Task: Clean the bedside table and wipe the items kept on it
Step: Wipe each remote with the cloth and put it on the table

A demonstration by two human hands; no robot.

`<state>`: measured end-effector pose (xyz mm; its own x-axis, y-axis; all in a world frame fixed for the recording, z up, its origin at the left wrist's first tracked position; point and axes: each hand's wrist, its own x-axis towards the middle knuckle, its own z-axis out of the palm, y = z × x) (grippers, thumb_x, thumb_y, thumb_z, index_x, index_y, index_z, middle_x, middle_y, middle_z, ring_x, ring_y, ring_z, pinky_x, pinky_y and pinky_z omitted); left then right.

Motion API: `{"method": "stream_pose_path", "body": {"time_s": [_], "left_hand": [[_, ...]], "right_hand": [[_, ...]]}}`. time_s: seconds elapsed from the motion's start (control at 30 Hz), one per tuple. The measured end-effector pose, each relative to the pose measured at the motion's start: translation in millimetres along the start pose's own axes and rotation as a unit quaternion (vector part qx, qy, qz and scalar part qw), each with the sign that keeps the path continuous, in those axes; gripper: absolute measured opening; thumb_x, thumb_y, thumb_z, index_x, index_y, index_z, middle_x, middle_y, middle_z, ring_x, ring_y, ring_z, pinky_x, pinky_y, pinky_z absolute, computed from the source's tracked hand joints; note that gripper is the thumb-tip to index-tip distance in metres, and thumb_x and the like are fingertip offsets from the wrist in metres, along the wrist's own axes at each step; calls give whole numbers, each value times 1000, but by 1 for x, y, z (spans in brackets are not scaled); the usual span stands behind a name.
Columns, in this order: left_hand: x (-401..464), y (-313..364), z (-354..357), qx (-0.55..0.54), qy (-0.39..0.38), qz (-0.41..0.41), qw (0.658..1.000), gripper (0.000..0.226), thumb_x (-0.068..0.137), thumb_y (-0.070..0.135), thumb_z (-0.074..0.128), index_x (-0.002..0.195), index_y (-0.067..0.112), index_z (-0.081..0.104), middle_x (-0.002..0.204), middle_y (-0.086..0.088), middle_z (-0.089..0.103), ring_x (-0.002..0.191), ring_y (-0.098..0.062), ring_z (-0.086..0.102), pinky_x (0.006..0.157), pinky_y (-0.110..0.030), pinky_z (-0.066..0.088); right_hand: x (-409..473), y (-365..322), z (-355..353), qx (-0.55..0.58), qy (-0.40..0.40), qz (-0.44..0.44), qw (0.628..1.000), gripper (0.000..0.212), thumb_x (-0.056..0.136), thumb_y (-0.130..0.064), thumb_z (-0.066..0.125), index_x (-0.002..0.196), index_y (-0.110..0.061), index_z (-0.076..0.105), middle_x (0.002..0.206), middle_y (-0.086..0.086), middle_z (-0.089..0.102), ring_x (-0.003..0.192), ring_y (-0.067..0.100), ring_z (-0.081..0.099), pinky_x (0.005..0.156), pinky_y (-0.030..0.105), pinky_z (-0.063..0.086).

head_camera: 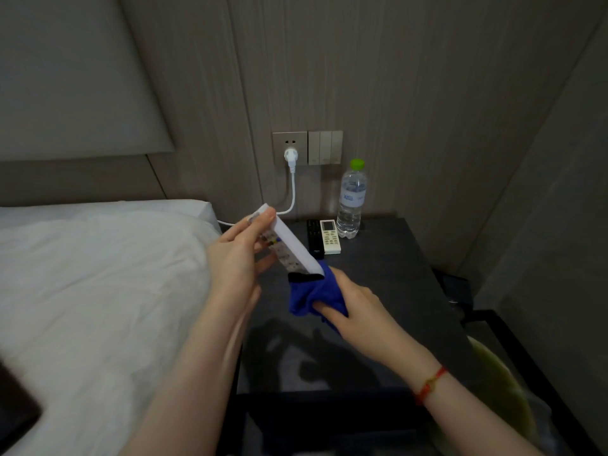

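My left hand (235,258) holds a white power strip (291,246) tilted on edge above the dark bedside table (388,291). Its cord runs up to a white plug (291,157) in the wall socket. My right hand (357,306) grips a blue cloth (312,296) bunched around the strip's near end. At the back of the table lie a black remote (315,238) and a white remote (330,236) side by side, and a clear water bottle (351,200) with a green cap stands to their right.
A bed with white bedding (98,274) borders the table on the left. Wall switches (325,147) sit beside the socket. A bin with a yellow-green liner (500,383) stands low on the right, next to a black frame. A dark object (16,413) shows at the lower left corner.
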<state>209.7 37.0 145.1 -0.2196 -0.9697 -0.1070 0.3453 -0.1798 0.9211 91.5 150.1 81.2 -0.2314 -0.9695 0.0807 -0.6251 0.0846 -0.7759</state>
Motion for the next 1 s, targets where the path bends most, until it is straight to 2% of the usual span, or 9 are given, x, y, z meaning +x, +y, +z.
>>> {"method": "stream_pose_path", "body": {"time_s": [0.17,0.3,0.37,0.5,0.63,0.7,0.77,0.9,1.0], "left_hand": [[3,-3,-2,8,-12,-1,1000,9,74,21,74,79,18,68,58,9,70,65,-9,69,56,-23,58],[-12,-18,7,11,-62,-23,998,11,74,17,74,84,20,71,69,5,74,63,-5,70,52,-18,54],[-16,-20,9,-4,-67,-33,997,19,74,17,72,92,13,72,74,0,74,65,-7,70,52,-16,52],[-2,-7,0,-14,-12,-6,1000,11,74,17,73,82,12,69,60,6,71,56,-5,69,50,-21,55],[9,-8,-4,18,-2,-3,1000,12,74,20,75,81,14,66,51,9,67,49,-2,65,55,-24,57],[13,-14,-3,21,12,-23,999,19,74,23,75,87,13,66,56,7,69,56,-5,67,57,-25,57],[20,-22,-4,28,15,-35,999,22,75,25,75,91,14,66,72,2,69,65,-8,67,55,-22,58],[36,-35,-2,6,-64,-99,993,32,83,22,65,111,6,62,91,-6,69,74,-11,69,55,-19,56],[43,-49,-5,-27,-95,-198,975,25,91,24,53,108,6,60,89,-9,72,71,-16,72,53,-24,57]], "right_hand": [[-5,1,3,11,-9,0,1000,60,85,-34,57,133,-46,23,132,-14,49,116,2,49,101,33,42],[16,-24,1,12,67,-61,996,52,88,-26,53,133,-38,29,125,-9,55,113,7,53,96,30,42],[25,-34,-2,6,93,-83,992,50,88,-24,53,132,-34,31,121,-7,57,109,9,54,94,30,43],[18,-18,2,-29,43,-59,997,55,88,-33,54,134,-38,26,127,-8,54,109,5,53,94,31,43],[9,3,12,-16,7,-26,1000,57,87,-37,54,135,-40,24,132,-13,50,103,-10,44,87,15,36],[12,7,14,-26,15,-14,999,54,87,-40,52,134,-38,26,131,-10,51,106,-4,48,88,19,39],[16,10,17,-28,13,5,1000,51,87,-41,50,133,-36,28,130,-9,52,111,5,53,91,25,42],[29,13,24,109,10,50,993,30,90,-34,51,118,-38,42,107,-15,56,93,-3,55,78,12,41],[50,14,25,206,58,77,974,15,92,-24,50,106,-26,54,106,0,63,96,13,60,84,27,48]]}}
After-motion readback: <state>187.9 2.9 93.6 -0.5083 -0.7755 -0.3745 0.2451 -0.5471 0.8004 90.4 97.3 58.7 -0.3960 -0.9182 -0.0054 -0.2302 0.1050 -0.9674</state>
